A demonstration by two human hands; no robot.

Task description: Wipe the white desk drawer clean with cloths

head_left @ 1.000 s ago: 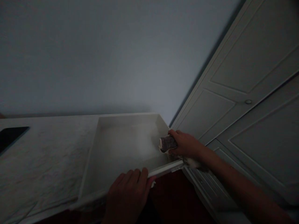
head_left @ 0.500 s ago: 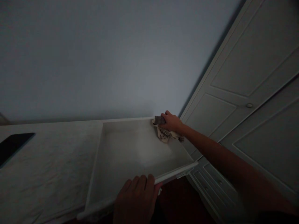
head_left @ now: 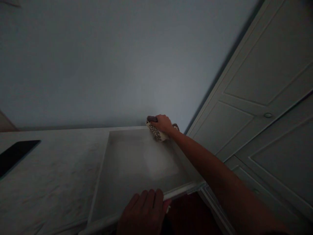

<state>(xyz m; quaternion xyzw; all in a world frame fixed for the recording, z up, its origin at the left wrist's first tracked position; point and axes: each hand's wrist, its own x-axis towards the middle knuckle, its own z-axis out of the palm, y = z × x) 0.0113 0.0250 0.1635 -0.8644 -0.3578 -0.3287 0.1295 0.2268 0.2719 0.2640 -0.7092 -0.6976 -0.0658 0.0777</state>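
A shallow white drawer (head_left: pixel 107 153) lies flat on a surface covered by a white sheet. My right hand (head_left: pixel 163 123) is closed on a patterned cloth (head_left: pixel 156 133) and presses it against the drawer's far rim, near the far right corner. My left hand (head_left: pixel 144 212) grips the drawer's near edge, fingers curled over the rim. The scene is dim.
White panelled wardrobe doors (head_left: pixel 259 107) with a small round knob (head_left: pixel 267 115) stand at the right. A dark flat slab, perhaps a phone or tablet (head_left: pixel 14 156), lies on the sheet (head_left: pixel 49 182) at the left. A plain wall rises behind.
My right hand has carried the cloth from the drawer's right side near the front, along that side to the far corner, then left along the far rim. My left hand stays on the near edge.
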